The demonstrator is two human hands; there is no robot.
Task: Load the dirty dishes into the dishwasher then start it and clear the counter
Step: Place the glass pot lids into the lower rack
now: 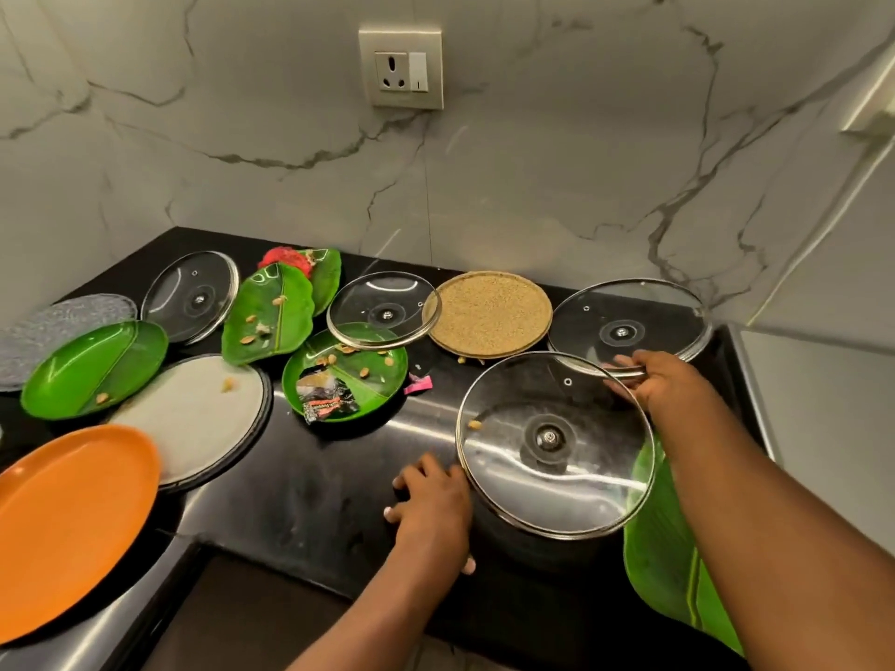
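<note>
The glass lid (552,443) sits tilted between both hands, its far rim gripped by the right hand (663,385), its near-left edge met by the left hand (431,501), fingers curled against it. Smooth glass could slip and crack on the black surface (315,501), or knock the second lid (624,322) just behind

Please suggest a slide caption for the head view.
Both hands lift a glass lid from a cluttered black counter.

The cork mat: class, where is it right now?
Head view: the cork mat lies at the back of the counter, between two glass lids, below the wall socket.
</note>
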